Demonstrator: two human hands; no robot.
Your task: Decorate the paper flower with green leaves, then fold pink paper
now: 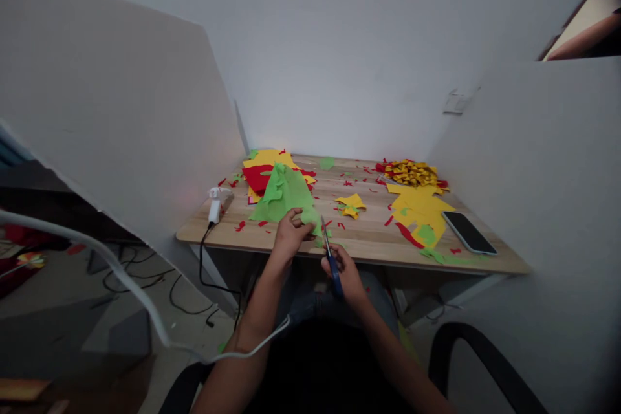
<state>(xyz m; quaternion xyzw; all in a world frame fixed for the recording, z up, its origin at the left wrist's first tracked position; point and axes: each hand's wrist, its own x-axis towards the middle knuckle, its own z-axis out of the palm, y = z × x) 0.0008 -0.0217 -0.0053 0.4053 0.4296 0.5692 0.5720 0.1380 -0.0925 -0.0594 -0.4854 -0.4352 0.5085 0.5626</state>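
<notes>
Scissors (pixel 332 260) w/ blue handles sit just below ctr of frame, slim metal blades pointing up, tips right by the green piece (pixel 311 217). R hand (pixel 345 270): fingers curled and clamped round the handles, forearm slanting up-left from bottom. L hand (pixel 291 233): thumb & fingers pinched together on the green piece, forearm rising from bottom left of ctr, approx. level w/ the R hand. Piece is thin, soft-looking, rounded at top (felt or paper, can't tell). Behind it, ctr-left, a larger green sheet (pixel 288 191), creased, roughly triangular. Ctr-right, pointy yellow scraps (pixel 353 200); farther right, a jagged flat yellow sheet (pixel 422 204) & a crumpled yellow heap (pixel 412 173). Table (pixel 369 236) = pale wood grain, w/ small red bits (pixel 240 226) scattered about.
</notes>
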